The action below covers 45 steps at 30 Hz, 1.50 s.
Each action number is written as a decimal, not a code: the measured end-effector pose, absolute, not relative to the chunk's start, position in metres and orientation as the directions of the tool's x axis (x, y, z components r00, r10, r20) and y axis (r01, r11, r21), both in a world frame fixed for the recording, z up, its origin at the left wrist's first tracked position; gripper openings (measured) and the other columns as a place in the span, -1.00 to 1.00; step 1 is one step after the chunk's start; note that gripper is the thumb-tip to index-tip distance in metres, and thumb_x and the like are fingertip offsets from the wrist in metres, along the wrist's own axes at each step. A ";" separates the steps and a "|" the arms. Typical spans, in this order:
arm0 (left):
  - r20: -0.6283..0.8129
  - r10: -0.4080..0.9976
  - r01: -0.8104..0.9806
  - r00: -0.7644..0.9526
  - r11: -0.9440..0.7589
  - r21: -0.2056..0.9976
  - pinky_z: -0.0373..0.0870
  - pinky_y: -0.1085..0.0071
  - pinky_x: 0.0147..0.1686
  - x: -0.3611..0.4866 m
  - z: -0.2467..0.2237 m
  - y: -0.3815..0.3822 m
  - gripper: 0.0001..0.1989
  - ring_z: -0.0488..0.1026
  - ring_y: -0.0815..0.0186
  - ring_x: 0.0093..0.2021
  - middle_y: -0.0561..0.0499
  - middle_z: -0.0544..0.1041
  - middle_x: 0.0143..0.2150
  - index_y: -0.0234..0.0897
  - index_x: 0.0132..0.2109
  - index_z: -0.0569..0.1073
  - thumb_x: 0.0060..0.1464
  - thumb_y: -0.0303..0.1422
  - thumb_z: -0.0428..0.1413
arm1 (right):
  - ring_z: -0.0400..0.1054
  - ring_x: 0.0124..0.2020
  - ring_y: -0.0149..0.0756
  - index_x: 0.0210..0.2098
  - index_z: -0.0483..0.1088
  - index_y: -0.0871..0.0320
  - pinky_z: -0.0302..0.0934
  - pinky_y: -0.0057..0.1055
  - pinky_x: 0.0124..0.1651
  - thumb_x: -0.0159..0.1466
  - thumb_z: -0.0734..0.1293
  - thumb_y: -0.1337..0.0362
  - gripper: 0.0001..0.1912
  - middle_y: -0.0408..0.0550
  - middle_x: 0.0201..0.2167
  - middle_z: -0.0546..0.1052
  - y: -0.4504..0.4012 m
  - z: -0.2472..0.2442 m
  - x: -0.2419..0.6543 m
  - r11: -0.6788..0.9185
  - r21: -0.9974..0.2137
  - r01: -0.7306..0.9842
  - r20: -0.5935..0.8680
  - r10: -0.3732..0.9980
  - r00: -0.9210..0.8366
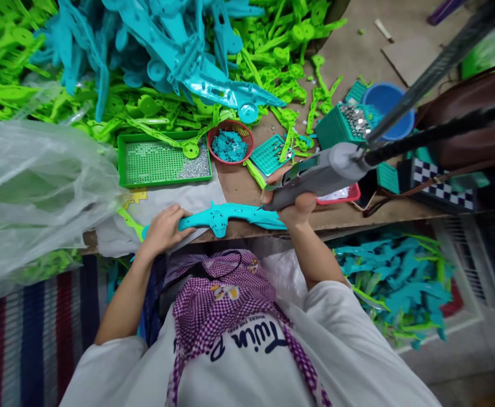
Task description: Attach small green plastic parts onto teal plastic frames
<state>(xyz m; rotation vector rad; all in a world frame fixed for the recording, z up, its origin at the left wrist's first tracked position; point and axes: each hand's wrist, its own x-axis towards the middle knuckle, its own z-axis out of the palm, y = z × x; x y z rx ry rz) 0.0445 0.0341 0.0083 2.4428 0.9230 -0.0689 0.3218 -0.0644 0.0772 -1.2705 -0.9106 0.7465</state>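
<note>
A long turquoise plastic part (247, 213) lies across the table's front edge. My left hand (166, 227) has its fingers closed around the part's left end. In my right hand (296, 210) is a grey electric screwdriver (315, 175), held above the part's right end with its tip close to the plastic. Whether the tip touches it I cannot tell. A black cord and a dark bar run from the screwdriver's back to the upper right. Just beyond my left hand stands a green tray (122, 164) with small silvery screws heaped at its right side.
Turquoise and lime-green plastic parts (162, 51) pile up at the back. A red basket (230, 162) holds small turquoise pieces, beside a teal tray (268, 155). Teal trays with metal pieces and a blue bowl (400, 127) stand at right. Clear plastic bags (39, 198) bulge at left.
</note>
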 end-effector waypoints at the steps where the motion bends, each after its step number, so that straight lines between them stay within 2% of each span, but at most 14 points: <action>1: -0.248 0.597 0.635 0.763 -0.620 0.461 0.30 0.32 -0.12 0.046 0.009 0.036 -0.70 0.41 0.16 -0.10 -0.04 0.43 -0.15 -0.20 -0.08 0.45 0.12 -0.14 0.15 | 0.39 -0.62 -0.20 -0.35 0.44 0.04 0.24 -0.31 -0.65 -0.22 0.17 -0.61 -0.11 -0.08 -0.63 0.41 -0.065 0.075 0.323 0.154 -0.988 0.013 0.142 0.876 0.461; 5: -0.310 0.611 0.677 0.728 -0.573 0.462 0.28 0.35 -0.18 0.049 0.011 0.040 -0.69 0.42 0.19 -0.12 0.00 0.44 -0.15 -0.20 -0.10 0.46 0.08 -0.13 0.18 | 0.31 -0.70 -0.28 -0.45 0.43 0.09 0.23 -0.35 -0.65 -0.16 0.25 -0.53 -0.21 -0.14 -0.71 0.36 -0.067 0.065 0.324 0.208 -0.977 -0.055 0.161 0.875 0.457; 9: -0.303 0.625 0.685 0.719 -0.565 0.460 0.28 0.35 -0.18 0.048 0.008 0.040 -0.66 0.42 0.20 -0.12 0.00 0.44 -0.14 -0.19 -0.08 0.46 0.06 -0.11 0.19 | 0.28 -0.73 -0.33 -0.50 0.39 0.10 0.20 -0.39 -0.66 -0.14 0.32 -0.46 -0.29 -0.17 -0.74 0.34 -0.066 0.055 0.321 0.230 -0.970 -0.080 0.165 0.863 0.477; 14: -0.298 0.634 0.688 0.714 -0.555 0.467 0.28 0.35 -0.17 0.047 0.006 0.040 -0.65 0.42 0.21 -0.11 -0.01 0.45 -0.11 -0.19 -0.08 0.46 0.04 -0.12 0.21 | 0.27 -0.72 -0.35 -0.47 0.36 0.07 0.18 -0.41 -0.66 -0.18 0.30 -0.47 -0.28 -0.21 -0.74 0.33 -0.061 0.045 0.316 0.151 -0.988 -0.037 0.114 0.862 0.494; 20: -0.296 0.640 0.692 0.710 -0.552 0.466 0.29 0.35 -0.18 0.047 0.005 0.039 -0.66 0.42 0.21 -0.12 0.00 0.46 -0.11 -0.16 -0.09 0.47 0.03 -0.12 0.22 | 0.22 -0.73 -0.35 -0.51 0.31 0.05 0.18 -0.38 -0.63 -0.21 0.33 -0.45 -0.31 -0.23 -0.77 0.31 -0.062 0.039 0.314 0.141 -0.989 -0.042 0.107 0.884 0.454; 25: -0.276 0.641 0.684 0.716 -0.564 0.463 0.30 0.33 -0.16 0.045 0.002 0.038 -0.64 0.43 0.18 -0.08 -0.01 0.47 -0.08 -0.17 -0.08 0.46 0.03 -0.10 0.22 | 0.18 -0.76 -0.37 -0.54 0.27 0.06 0.10 -0.40 -0.67 -0.27 0.35 -0.45 -0.29 -0.21 -0.76 0.35 -0.068 0.036 0.312 0.108 -0.994 -0.026 0.085 0.891 0.445; 30: -0.265 0.646 0.681 0.716 -0.564 0.466 0.31 0.34 -0.14 0.045 0.005 0.034 -0.67 0.44 0.18 -0.06 -0.01 0.49 -0.06 -0.18 -0.09 0.47 0.03 -0.14 0.22 | 0.21 -0.76 -0.34 -0.47 0.36 0.06 0.07 -0.41 -0.71 -0.17 0.35 -0.42 -0.33 -0.19 -0.74 0.34 -0.060 0.050 0.315 0.148 -0.988 -0.037 0.116 0.886 0.449; 33: -0.282 0.637 0.681 0.717 -0.553 0.480 0.32 0.33 -0.12 0.045 0.008 0.035 -0.67 0.44 0.17 -0.05 -0.02 0.49 -0.05 -0.17 -0.08 0.47 0.02 -0.17 0.23 | 0.20 -0.76 -0.35 -0.41 0.40 0.05 0.04 -0.40 -0.72 -0.10 0.28 -0.48 -0.29 -0.19 -0.72 0.30 -0.024 0.068 0.302 0.292 -0.956 -0.040 0.245 0.863 0.442; 36: -0.272 0.634 0.669 0.724 -0.550 0.499 0.33 0.30 -0.09 0.045 0.010 0.035 -0.66 0.44 0.13 -0.02 -0.04 0.49 -0.03 -0.19 -0.08 0.48 0.02 -0.16 0.23 | 0.24 -0.70 -0.36 -0.39 0.39 0.05 0.14 -0.38 -0.65 -0.06 0.19 -0.53 -0.24 -0.18 -0.67 0.31 0.044 0.074 0.267 0.392 -0.920 -0.009 0.354 0.840 0.412; 41: -0.273 0.638 0.673 0.720 -0.546 0.500 0.36 0.26 -0.07 0.042 0.009 0.033 -0.64 0.45 0.09 0.00 -0.07 0.49 -0.01 -0.19 -0.04 0.48 0.04 -0.15 0.21 | 0.35 -0.58 -0.32 -0.39 0.37 0.07 0.32 -0.33 -0.50 0.10 0.17 -0.45 -0.32 -0.19 -0.66 0.28 0.165 0.054 0.208 0.328 -0.941 0.085 0.336 0.873 0.353; 45: -0.257 0.624 0.651 0.738 -0.556 0.517 0.37 0.26 -0.06 0.040 0.006 0.034 -0.65 0.44 0.10 0.02 -0.04 0.48 -0.01 -0.17 -0.04 0.47 0.05 -0.16 0.21 | 0.41 -0.51 -0.27 -0.35 0.37 0.07 0.38 -0.30 -0.44 0.16 0.20 -0.38 -0.38 -0.17 -0.63 0.30 0.208 0.036 0.194 0.300 -0.951 0.070 0.306 0.895 0.325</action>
